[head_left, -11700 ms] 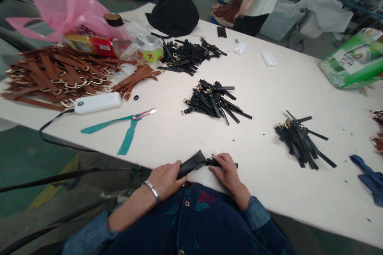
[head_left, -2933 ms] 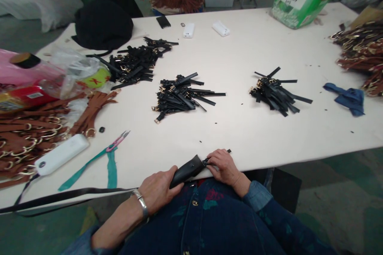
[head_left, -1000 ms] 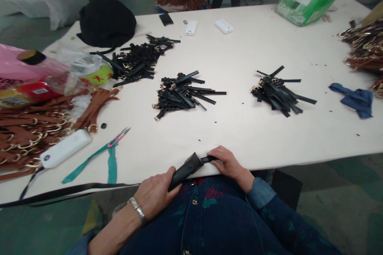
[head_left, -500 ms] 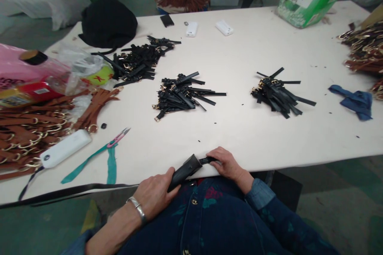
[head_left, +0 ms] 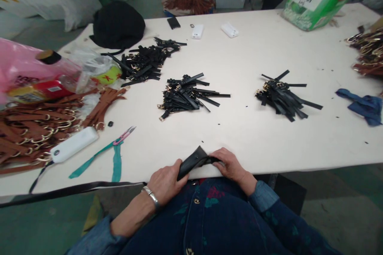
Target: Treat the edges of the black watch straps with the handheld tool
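My left hand (head_left: 167, 181), with a silver bracelet at the wrist, is wrapped round a dark, smooth piece (head_left: 193, 162) with a broad angled end and a small dot near it. I cannot make out its exact kind. At its far end my right hand (head_left: 229, 165) pinches a short black strap (head_left: 213, 159), which meets the dark piece. The fingertips partly hide the strap. Both hands are at the table's front edge. Beyond them lie a middle bundle of black buckled straps (head_left: 185, 96) and a right bundle of black straps (head_left: 281, 97).
Pink-handled thread snips (head_left: 122, 137) with green cloth ties lie left, near a white device (head_left: 74, 145) and brown straps (head_left: 32, 127). Farther back are a black cap (head_left: 118, 24) and another black strap pile (head_left: 143, 61). A green bag (head_left: 314, 0) and blue cloth (head_left: 362, 105) are right.
The whole view has shifted slightly, so things appear farther right. The dark piece has turned and shows more of its broad face. Its end and my right hand are closer together.
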Tool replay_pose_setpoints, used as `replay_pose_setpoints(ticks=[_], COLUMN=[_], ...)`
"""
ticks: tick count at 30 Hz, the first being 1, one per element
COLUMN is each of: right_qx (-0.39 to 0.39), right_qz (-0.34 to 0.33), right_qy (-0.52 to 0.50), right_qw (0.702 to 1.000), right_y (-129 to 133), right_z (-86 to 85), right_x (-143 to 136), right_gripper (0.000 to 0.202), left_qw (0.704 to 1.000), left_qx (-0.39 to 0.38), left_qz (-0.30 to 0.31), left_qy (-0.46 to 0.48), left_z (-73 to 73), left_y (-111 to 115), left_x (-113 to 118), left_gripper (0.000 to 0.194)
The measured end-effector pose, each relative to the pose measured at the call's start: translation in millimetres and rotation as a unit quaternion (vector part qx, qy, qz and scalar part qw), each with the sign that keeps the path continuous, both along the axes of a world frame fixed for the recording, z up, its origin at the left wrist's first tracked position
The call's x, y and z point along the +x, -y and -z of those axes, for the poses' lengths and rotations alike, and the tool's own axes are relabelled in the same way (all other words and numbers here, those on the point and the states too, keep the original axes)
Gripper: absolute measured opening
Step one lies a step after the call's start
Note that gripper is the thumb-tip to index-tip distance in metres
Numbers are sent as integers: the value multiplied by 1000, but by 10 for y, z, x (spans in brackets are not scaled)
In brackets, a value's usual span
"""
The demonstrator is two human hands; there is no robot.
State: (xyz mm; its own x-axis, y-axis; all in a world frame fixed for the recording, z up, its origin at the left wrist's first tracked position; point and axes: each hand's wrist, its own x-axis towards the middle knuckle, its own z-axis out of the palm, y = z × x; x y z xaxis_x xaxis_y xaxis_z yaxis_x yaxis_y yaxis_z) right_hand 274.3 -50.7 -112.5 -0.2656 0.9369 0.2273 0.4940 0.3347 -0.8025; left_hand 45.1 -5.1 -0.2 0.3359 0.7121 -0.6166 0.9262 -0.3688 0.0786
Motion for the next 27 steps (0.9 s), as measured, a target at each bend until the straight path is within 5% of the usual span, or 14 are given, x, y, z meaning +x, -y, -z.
replay_pose_setpoints(ticks=[6, 15, 21, 27], right_qx=[-6, -8, 1, 4], right_qz=[3, 3, -5, 1], right_qy=[1, 7, 9, 11], right_qw=[1000, 1000, 1000, 1000], right_y=[2, -12, -13, -9], right_z=[23, 10, 38, 79], right_x=[-3, -6, -1, -4], right_gripper=[32, 33, 33, 33], left_qw=[999, 999, 999, 999], left_qx=[-11, -2, 8, -12], left_qz=[36, 44, -25, 24], left_qy=[-9, 20, 20, 19], left_z=[-98, 17, 26, -72], left_y=[29, 31, 9, 84], left_x=[-188, 92, -174, -218], left_gripper=[35, 33, 36, 34])
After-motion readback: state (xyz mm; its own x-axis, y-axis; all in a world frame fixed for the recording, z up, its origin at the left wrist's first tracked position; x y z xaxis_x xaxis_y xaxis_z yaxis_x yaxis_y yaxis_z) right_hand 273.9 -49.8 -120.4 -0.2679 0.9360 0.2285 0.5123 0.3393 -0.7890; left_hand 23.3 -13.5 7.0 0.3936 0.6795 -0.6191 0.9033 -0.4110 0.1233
